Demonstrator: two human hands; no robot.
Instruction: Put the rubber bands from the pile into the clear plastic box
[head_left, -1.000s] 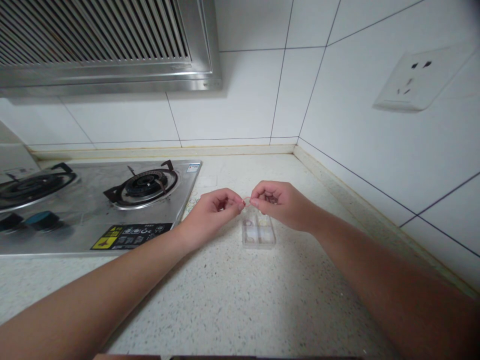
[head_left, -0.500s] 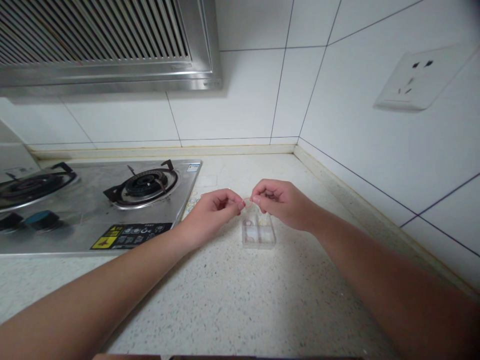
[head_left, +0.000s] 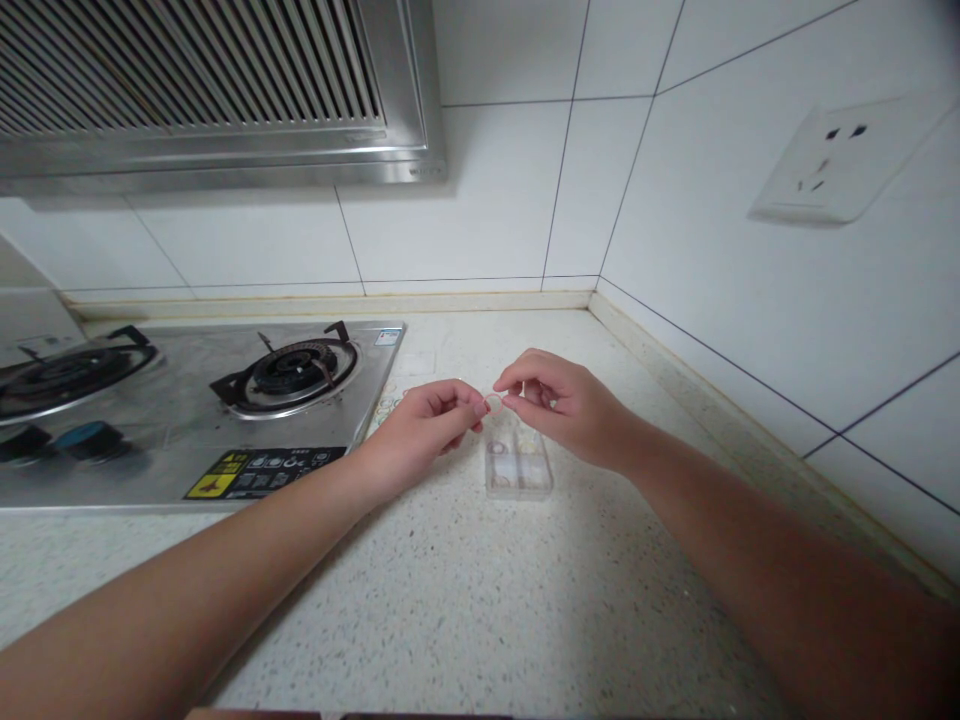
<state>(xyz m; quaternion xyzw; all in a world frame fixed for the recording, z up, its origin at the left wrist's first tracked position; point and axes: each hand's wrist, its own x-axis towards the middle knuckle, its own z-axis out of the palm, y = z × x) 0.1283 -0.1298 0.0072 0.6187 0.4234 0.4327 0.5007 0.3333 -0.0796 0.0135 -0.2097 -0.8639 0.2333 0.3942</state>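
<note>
My left hand (head_left: pixel 439 420) is closed, pinching a small thin pink hair band (head_left: pixel 493 403) between thumb and index finger. The band stands out from the fingertips as a loop. My right hand (head_left: pixel 551 400) is just to its right, with index finger and thumb apart; the thumb tip is at the band's edge, and whether it touches I cannot tell. Below the hands a clear plastic compartment box (head_left: pixel 519 480) lies on the counter, with a few ring-shaped bands in it. Several coloured bands (head_left: pixel 386 405) lie beside the stove, partly hidden by my left hand.
A steel gas stove (head_left: pixel 172 460) with two burners takes up the left of the speckled counter (head_left: pixel 420 610). A flat clear piece (head_left: pixel 418 362) lies behind my left hand. The range hood (head_left: pixel 225 165) hangs above; a wall socket (head_left: pixel 840 165) is at right.
My right index finger has lifted away from the thumb, loosening its pinch on the hair band. The band now shows as a rounder loop at my left fingertips.
</note>
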